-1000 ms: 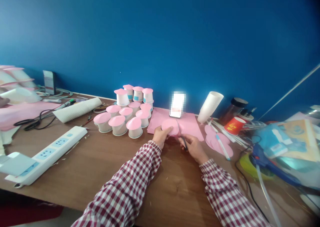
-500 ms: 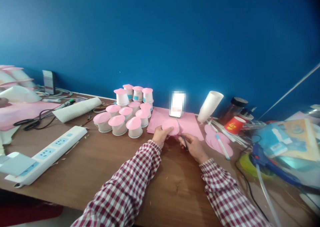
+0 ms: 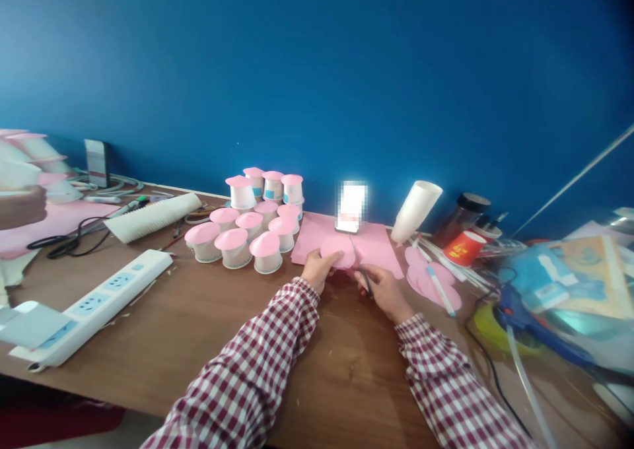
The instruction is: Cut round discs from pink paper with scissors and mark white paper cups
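My left hand (image 3: 320, 269) is closed on a round pink paper disc (image 3: 337, 252), its thumb lying on top. Just to the right, my right hand (image 3: 386, 290) grips a pair of scissors (image 3: 366, 282) by dark handles, with the blades at the disc's right edge. Behind both hands lies a stack of pink paper sheets (image 3: 310, 238) on the table. More pink paper discs (image 3: 421, 274) overlap to the right, a marker (image 3: 440, 290) resting on them. Left of my hands stand several white paper cups (image 3: 267, 263) topped with pink paper cones.
A phone (image 3: 351, 208) leans against the blue wall. Nested white cups (image 3: 416, 211) and a red cup (image 3: 464, 247) stand right, near a blue glue gun (image 3: 535, 330). At left lie a power strip (image 3: 99, 307) and a cup stack (image 3: 153, 216). Another person's hand (image 3: 22, 208) holds a cup.
At the far left, the other person's hand has come further into view with a cup. My own hands, the disc and the scissors stay almost in place.
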Tool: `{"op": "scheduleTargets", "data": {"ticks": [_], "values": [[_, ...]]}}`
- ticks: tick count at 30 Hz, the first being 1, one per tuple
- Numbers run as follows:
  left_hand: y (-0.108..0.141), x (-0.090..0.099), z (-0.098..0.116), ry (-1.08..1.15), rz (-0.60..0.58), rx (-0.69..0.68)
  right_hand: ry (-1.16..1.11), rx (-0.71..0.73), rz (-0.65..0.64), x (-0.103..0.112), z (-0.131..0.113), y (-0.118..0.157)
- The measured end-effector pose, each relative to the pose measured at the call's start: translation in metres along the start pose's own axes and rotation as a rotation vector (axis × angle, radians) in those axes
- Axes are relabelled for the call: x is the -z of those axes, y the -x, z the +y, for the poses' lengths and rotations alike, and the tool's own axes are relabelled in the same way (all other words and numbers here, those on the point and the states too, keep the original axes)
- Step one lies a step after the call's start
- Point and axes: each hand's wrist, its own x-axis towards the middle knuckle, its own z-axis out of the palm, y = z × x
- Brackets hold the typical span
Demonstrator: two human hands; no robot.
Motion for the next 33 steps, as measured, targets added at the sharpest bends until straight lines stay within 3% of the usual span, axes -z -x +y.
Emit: {"op": "scheduleTargets", "data": {"ticks": [33], "values": [[-0.0024,0.0004,-0.0029,0.011,0.039,-0.03,-0.022,-0.012,-0.02,0.0008,0.0005,-0.0003]]}}
